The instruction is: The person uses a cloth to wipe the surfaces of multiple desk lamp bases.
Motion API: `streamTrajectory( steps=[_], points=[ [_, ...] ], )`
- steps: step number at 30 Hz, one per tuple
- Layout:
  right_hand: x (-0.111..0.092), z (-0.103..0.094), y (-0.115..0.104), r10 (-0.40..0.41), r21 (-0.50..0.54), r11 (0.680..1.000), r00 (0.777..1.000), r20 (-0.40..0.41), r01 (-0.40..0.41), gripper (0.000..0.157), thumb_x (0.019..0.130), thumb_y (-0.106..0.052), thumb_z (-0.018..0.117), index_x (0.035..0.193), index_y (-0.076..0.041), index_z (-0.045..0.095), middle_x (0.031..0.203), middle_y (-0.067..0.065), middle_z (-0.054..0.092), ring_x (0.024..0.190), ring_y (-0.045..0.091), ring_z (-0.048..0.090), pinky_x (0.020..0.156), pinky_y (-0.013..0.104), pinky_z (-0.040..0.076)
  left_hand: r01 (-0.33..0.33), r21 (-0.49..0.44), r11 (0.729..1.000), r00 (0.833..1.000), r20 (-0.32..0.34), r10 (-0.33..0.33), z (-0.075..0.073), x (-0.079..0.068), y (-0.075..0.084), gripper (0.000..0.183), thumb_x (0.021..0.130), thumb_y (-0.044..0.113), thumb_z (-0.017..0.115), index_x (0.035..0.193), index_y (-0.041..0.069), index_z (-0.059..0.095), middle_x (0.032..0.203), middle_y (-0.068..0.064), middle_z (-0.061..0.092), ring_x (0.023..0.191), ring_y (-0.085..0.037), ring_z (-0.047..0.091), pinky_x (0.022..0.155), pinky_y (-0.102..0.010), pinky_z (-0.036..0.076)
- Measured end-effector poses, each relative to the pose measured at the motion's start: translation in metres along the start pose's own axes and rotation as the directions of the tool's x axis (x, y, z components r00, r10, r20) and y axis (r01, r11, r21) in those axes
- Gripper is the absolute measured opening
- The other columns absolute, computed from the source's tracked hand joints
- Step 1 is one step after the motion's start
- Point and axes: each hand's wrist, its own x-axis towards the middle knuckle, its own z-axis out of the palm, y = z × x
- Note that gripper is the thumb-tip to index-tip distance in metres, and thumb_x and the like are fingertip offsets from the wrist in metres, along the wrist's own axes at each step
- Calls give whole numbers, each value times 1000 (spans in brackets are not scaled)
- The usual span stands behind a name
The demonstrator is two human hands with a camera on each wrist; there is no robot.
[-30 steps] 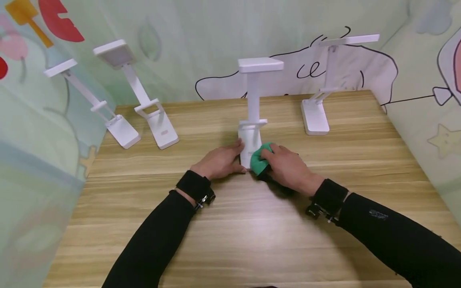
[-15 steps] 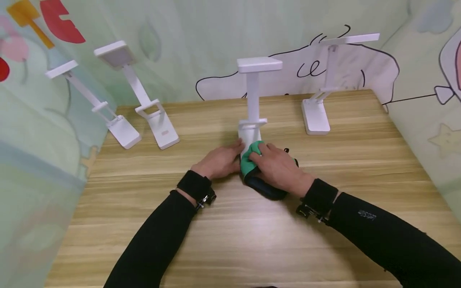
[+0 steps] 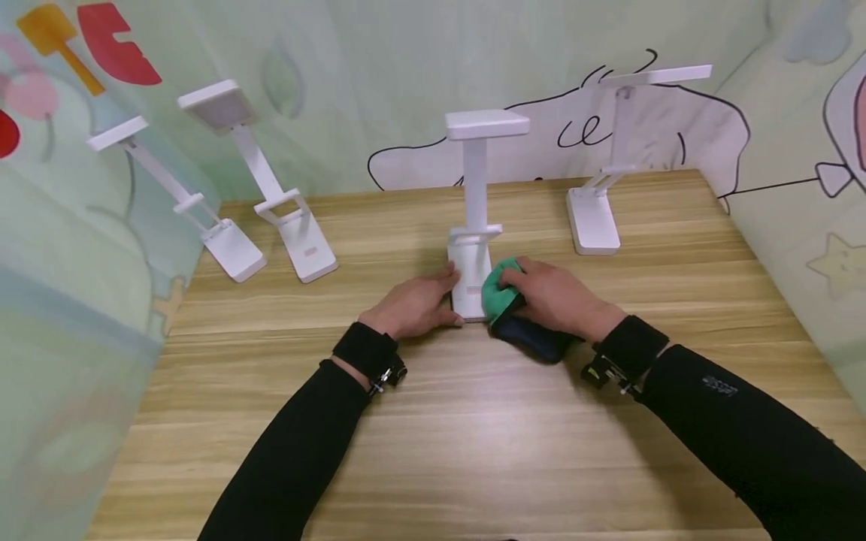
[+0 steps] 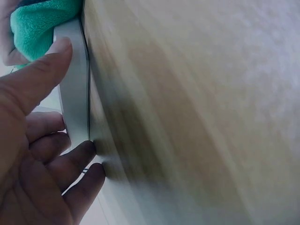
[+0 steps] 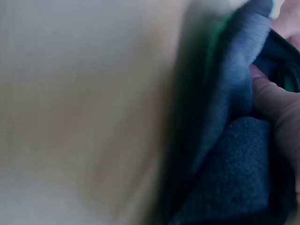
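Observation:
A white desk lamp [image 3: 476, 184] stands upright in the middle of the table. My left hand [image 3: 414, 304] holds its base [image 3: 468, 274] from the left, thumb near the front corner and index finger farther back along the side. In the left wrist view, the thumb and bent fingers [image 4: 49, 126] lie against the base's side edge. My right hand [image 3: 558, 297] grips a bunched cloth [image 3: 499, 289], green on one face and dark blue on the other, at the base's right edge. The right wrist view is blurred, with the cloth's dark side [image 5: 234, 164] filling much of it.
Two more white desk lamps, one at the far left [image 3: 233, 248] and another beside it [image 3: 307, 244], stand at the back left. A further lamp [image 3: 593, 218] is at the back right. The wooden table [image 3: 473, 451] meets printed fabric walls [image 3: 338, 90].
The cloth in my right hand went left over the lamp's base, then back right, uncovering the base's top. My left hand and the lamps have stayed in place.

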Motion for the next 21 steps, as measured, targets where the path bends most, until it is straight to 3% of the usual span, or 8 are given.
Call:
streamTrajectory(
  steps=[3, 6, 10, 13, 17, 21],
  points=[
    [-2, -10, 13, 102, -102, 989, 994, -48, -107, 32, 77, -17, 77, 104, -7, 62, 88, 11, 55, 79, 27, 56, 62, 44, 52, -1, -3, 1000, 1000, 5, 1, -1, -1, 0, 86, 89, 49, 65, 153, 9, 23, 160, -12, 20, 137, -25, 34, 107, -39, 39],
    [1, -19, 12, 174, -140, 971, 975, -141, -194, 27, 77, -14, 75, 98, -4, 63, 82, 13, 53, 72, 29, 54, 56, 47, 50, -9, -10, 1000, 1000, 3, 9, -2, -1, -1, 86, 89, 49, 64, 153, 9, 23, 160, -13, 19, 138, -25, 34, 108, -39, 38],
    [17, -16, -9, 169, -103, 976, 963, -209, -193, 27, 78, -16, 73, 100, -5, 63, 82, 14, 52, 69, 28, 53, 53, 46, 50, -9, -18, 1000, 1000, -4, 8, -3, -2, 0, 84, 89, 48, 64, 153, 10, 24, 160, -11, 20, 137, -25, 35, 107, -39, 39],
    [32, -3, -20, 181, -100, 974, 965, -188, -202, 29, 82, -18, 68, 106, -2, 64, 84, 16, 56, 72, 30, 54, 57, 46, 51, -12, -14, 1000, 1000, -6, 12, -3, -1, 0, 84, 89, 48, 64, 153, 11, 23, 159, -12, 21, 136, -25, 37, 105, -39, 41],
    [40, 9, -25, 194, -74, 976, 975, -113, -203, 38, 86, -20, 62, 119, 0, 64, 93, 21, 61, 83, 33, 54, 73, 46, 49, -11, -22, 1000, 1000, -2, 11, -1, 0, 1, 85, 90, 49, 63, 154, 13, 21, 159, -12, 23, 134, -26, 40, 103, -40, 43],
    [29, 5, -33, 85, -39, 996, 996, -25, -86, 44, 87, -23, 64, 127, -6, 63, 97, 19, 60, 84, 30, 49, 77, 45, 46, 8, -29, 1000, 1000, 3, -8, 0, 1, 2, 84, 90, 48, 64, 154, 16, 21, 159, -10, 23, 134, -25, 40, 103, -40, 43]
  ],
)
